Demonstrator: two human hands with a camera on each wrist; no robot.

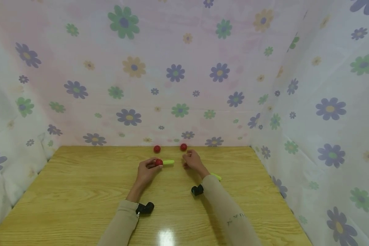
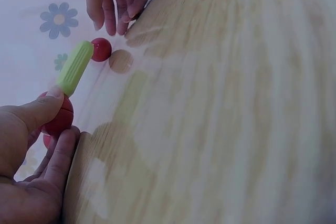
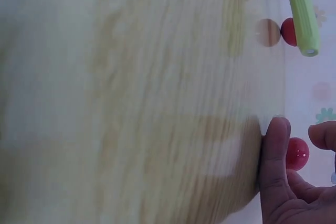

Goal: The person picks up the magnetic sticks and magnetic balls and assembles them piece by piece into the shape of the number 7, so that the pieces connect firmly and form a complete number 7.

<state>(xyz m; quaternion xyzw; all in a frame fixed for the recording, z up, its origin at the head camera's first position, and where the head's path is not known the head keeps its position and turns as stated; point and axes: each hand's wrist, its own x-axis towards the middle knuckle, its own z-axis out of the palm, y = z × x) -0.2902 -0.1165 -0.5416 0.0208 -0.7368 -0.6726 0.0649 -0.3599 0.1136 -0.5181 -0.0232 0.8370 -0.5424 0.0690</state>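
Note:
My left hand (image 1: 147,171) pinches a red ball (image 2: 62,116) between thumb and fingers. A lime-green ribbed handle (image 2: 76,68) sticks out from this ball, pointing toward the right hand, so the pair looks like a maraca. My right hand (image 1: 193,160) is held low over the wooden table (image 1: 89,191), its fingers loosely bent and holding nothing. Just beyond its fingertips rests a second red ball (image 1: 183,147). Another red ball (image 1: 157,149) lies behind the left hand. A second lime-green piece (image 1: 216,176) lies by the right wrist, partly hidden under the sleeve.
A flower-patterned cloth (image 1: 178,92) hangs behind the table's back edge and along both sides. Each wrist carries a small black camera (image 1: 146,208). Light glares off the tabletop near the front.

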